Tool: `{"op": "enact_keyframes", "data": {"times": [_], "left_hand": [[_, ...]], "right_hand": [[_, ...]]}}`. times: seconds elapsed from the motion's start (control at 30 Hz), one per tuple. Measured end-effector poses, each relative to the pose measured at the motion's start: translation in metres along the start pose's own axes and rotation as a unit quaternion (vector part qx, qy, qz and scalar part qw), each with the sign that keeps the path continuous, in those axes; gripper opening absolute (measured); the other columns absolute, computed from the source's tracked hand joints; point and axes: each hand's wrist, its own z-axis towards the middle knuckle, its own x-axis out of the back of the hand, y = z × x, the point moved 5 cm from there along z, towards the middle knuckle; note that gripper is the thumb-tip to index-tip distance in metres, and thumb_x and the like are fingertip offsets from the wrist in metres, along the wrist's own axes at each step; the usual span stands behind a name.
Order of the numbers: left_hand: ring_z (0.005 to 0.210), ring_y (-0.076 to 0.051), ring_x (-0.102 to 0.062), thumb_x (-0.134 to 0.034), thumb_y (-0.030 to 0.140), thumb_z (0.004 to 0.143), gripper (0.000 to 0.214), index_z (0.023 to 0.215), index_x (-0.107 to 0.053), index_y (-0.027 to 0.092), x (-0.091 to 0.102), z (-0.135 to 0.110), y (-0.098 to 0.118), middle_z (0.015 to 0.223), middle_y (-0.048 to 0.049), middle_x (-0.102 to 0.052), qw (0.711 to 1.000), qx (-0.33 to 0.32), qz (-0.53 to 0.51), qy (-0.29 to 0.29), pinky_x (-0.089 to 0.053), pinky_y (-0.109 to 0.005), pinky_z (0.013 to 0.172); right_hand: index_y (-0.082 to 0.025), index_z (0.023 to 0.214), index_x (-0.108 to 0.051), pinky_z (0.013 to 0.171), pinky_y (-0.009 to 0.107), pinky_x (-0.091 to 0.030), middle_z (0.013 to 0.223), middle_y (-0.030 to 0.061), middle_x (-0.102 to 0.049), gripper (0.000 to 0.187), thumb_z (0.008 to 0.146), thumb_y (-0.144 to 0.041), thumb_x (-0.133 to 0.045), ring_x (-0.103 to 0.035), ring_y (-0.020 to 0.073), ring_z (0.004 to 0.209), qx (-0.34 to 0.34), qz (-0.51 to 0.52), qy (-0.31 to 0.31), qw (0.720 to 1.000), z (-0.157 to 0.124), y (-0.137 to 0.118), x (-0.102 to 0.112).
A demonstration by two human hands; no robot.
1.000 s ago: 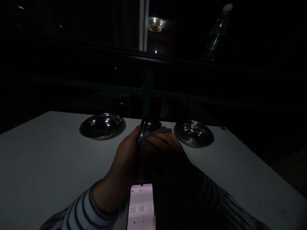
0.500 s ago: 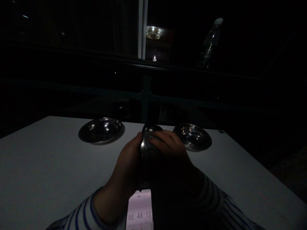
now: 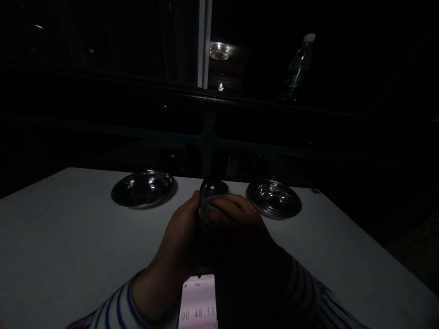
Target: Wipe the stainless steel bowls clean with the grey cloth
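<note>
The left hand (image 3: 181,228) grips the rim of a steel dish (image 3: 213,188) held on edge above the table (image 3: 68,237), the right hand (image 3: 236,214) curled over its face, seemingly mid-handling, while a second dish (image 3: 144,188) to its left and a third dish (image 3: 274,198) to its right lie untouched.

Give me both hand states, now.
Left hand: closed on the metal piece.
Right hand: fingers over it; grip too dark to tell.
</note>
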Motion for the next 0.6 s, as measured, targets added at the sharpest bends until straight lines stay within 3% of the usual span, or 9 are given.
{"op": "enact_keyframes", "data": {"times": [0.1, 0.27, 0.33, 0.47, 0.6], "left_hand": [[0.054, -0.015, -0.06, -0.052, 0.034, 0.079, 0.024, 0.076, -0.064, 0.012, 0.002, 0.0, -0.001, 0.058, -0.0033, -0.062, 1.0, 0.004, 0.01, 0.01, -0.045, -0.023, 0.051], [0.056, -0.013, -0.059, -0.054, 0.033, 0.078, 0.022, 0.081, -0.064, 0.013, -0.002, -0.004, -0.009, 0.062, -0.0023, -0.063, 0.999, 0.039, 0.005, -0.02, -0.045, -0.023, 0.053], [0.054, -0.013, -0.059, -0.053, 0.034, 0.078, 0.023, 0.08, -0.064, 0.014, -0.002, -0.004, -0.01, 0.059, -0.0019, -0.062, 0.999, 0.047, 0.005, -0.013, -0.045, -0.023, 0.052], [0.052, -0.013, -0.058, -0.054, 0.037, 0.077, 0.024, 0.076, -0.064, 0.015, 0.006, -0.001, -0.003, 0.055, -0.0005, -0.061, 0.999, 0.008, 0.031, 0.041, -0.044, -0.023, 0.05], [0.05, -0.012, -0.055, -0.058, 0.044, 0.072, 0.028, 0.075, -0.064, 0.016, 0.009, -0.002, 0.0, 0.054, 0.0023, -0.059, 0.996, -0.024, 0.081, 0.035, -0.041, -0.022, 0.047]], "right_hand": [[-0.023, 0.107, -0.055, 0.082, 0.034, -0.035, 0.112, 0.0004, -0.059, 0.026, 0.083, -0.031, -0.049, -0.045, 0.0174, 0.104, 0.055, 0.01, -0.006, 0.998, 0.0, -0.006, -0.001], [-0.021, 0.108, -0.055, 0.082, 0.036, -0.035, 0.116, 0.0035, -0.056, 0.027, 0.084, -0.032, -0.048, -0.044, 0.0203, 0.106, -0.022, -0.026, 0.011, 0.999, 0.002, 0.006, 0.006], [-0.021, 0.108, -0.055, 0.082, 0.036, -0.035, 0.115, 0.0036, -0.056, 0.028, 0.084, -0.033, -0.049, -0.044, 0.0207, 0.106, -0.013, -0.021, 0.0, 1.0, 0.002, 0.006, 0.006], [-0.023, 0.106, -0.055, 0.082, 0.035, -0.033, 0.111, 0.0015, -0.059, 0.025, 0.084, -0.031, -0.047, -0.046, 0.017, 0.104, 0.073, 0.003, -0.027, 0.997, 0.001, -0.005, 0.003], [-0.024, 0.11, -0.053, 0.083, 0.039, -0.03, 0.12, 0.0016, -0.055, 0.028, 0.085, -0.034, -0.044, -0.043, 0.0202, 0.107, 0.04, -0.03, -0.017, 0.999, 0.004, -0.005, 0.005]]}}
